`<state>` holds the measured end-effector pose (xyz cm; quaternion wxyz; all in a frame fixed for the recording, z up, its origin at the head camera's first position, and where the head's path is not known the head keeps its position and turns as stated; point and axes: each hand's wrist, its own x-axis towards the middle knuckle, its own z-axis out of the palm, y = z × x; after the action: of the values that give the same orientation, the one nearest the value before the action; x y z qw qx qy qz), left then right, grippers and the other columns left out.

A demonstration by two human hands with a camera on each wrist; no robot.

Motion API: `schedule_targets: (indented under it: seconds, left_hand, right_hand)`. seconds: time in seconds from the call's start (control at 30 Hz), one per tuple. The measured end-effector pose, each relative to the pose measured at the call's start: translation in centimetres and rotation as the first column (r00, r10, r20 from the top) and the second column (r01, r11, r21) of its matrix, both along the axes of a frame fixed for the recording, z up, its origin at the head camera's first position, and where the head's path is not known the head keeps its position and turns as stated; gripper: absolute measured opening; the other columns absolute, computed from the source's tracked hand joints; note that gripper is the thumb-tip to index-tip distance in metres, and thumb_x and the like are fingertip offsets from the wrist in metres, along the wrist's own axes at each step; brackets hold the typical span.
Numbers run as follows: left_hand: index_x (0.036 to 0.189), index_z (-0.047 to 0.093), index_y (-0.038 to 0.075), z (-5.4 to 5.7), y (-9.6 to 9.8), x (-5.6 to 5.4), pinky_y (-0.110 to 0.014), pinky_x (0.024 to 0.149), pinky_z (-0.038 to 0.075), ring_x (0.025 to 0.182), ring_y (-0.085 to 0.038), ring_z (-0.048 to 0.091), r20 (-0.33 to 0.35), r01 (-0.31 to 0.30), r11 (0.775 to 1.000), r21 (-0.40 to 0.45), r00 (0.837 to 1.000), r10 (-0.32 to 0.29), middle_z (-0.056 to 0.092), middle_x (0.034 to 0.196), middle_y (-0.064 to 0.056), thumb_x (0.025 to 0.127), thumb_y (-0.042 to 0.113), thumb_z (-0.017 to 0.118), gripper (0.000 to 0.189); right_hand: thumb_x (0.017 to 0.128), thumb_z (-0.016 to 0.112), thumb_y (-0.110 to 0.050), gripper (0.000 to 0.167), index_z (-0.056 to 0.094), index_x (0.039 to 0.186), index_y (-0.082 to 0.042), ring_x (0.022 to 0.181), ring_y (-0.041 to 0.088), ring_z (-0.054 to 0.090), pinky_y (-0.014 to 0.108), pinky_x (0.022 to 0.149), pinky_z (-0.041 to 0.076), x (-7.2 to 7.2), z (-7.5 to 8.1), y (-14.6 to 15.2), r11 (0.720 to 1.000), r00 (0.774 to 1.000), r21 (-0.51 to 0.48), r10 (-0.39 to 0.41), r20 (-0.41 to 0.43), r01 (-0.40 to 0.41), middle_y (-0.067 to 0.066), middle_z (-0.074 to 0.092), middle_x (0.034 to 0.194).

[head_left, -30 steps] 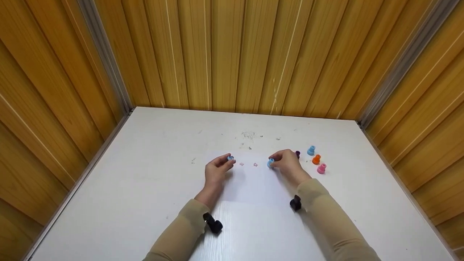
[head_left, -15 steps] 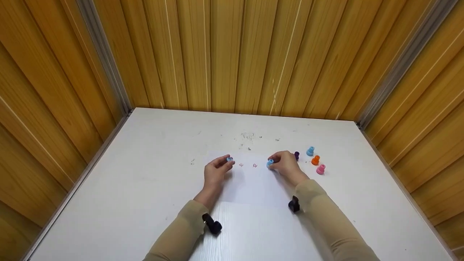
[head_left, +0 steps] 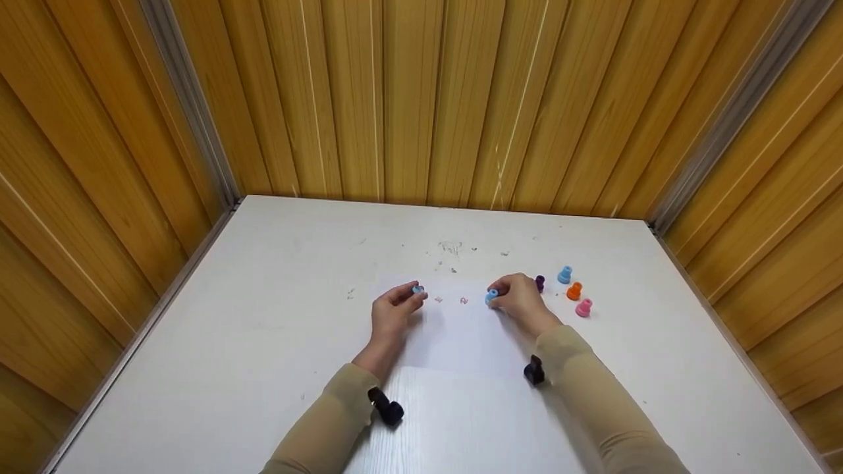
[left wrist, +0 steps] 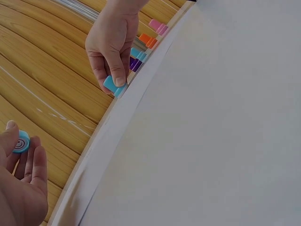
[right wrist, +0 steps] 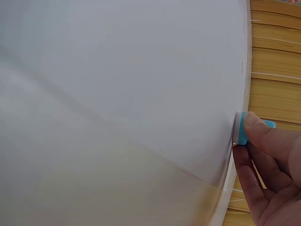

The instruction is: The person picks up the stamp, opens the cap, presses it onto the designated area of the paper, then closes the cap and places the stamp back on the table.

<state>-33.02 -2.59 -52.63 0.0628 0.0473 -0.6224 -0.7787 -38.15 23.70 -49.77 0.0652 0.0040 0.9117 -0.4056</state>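
Between thumb and fingertips, my left hand [head_left: 392, 315] holds a small round blue stamp cap [left wrist: 22, 142] slightly above the white table; a red smiling face shows on it in the left wrist view. My right hand [head_left: 525, 301] pinches a light blue stamp [head_left: 491, 297], which stands upright with its pale base down on a white sheet of paper [head_left: 461, 342]. Two small red prints [head_left: 463, 300] lie on the paper between the hands. Whether the stamp presses hard on the sheet, I cannot tell.
To the right of the right hand stand a purple stamp [head_left: 540, 284], another light blue stamp [head_left: 565, 274], an orange stamp [head_left: 574, 290] and a pink stamp [head_left: 583, 307]. Wood-patterned walls [head_left: 408, 99] enclose the white table [head_left: 263, 296]. Dark scuffs mark its far middle.
The head view shifts very slightly. Both hands keep their places and their grips on the cap and the stamp.
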Motion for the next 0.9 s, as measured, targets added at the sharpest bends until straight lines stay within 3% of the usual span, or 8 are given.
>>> schedule_targets:
  seconds: [0.27, 0.53, 0.9]
  left_hand:
    - [0.125, 0.068, -0.010, 0.13, 0.06, -0.04, -0.029, 0.086, 0.064, 0.095, -0.016, 0.076, 0.015, -0.004, 1.000, 0.002, 1.000, 0.004, 0.074, 0.117, -0.020, 0.091, 0.002, 0.076, 0.037]
    - [0.123, 0.069, -0.010, -0.04, -0.01, -0.26, -0.026, 0.082, 0.064, 0.090, -0.013, 0.076, 0.002, -0.009, 1.000, 0.009, 1.000, 0.009, 0.076, 0.112, -0.018, 0.090, 0.001, 0.077, 0.036]
    - [0.124, 0.069, -0.009, -0.22, 0.22, 0.04, -0.029, 0.085, 0.064, 0.096, -0.018, 0.077, 0.018, -0.004, 1.000, 0.001, 1.000, 0.004, 0.075, 0.115, -0.019, 0.091, 0.001, 0.075, 0.035]
  right_hand:
    - [0.085, 0.080, 0.002, 0.025, 0.076, 0.108, -0.005, 0.102, 0.026, 0.067, 0.043, 0.102, 0.058, -0.02, -0.03, -0.08, 0.998, 0.999, 0.054, 0.014, -0.035, -0.012, 0.013, 0.074, 0.108]
    - [0.082, 0.082, 0.001, 0.021, 0.076, 0.102, -0.003, 0.098, 0.024, 0.067, 0.040, 0.097, 0.058, -0.24, -0.08, -0.17, 0.996, 0.997, 0.083, 0.038, -0.074, -0.032, 0.014, 0.075, 0.102]
    - [0.084, 0.081, 0.002, 0.024, 0.075, 0.106, -0.005, 0.098, 0.023, 0.064, 0.038, 0.098, 0.059, -0.30, -0.29, 0.24, 0.998, 1.000, 0.046, 0.031, 0.006, -0.031, 0.012, 0.073, 0.106]
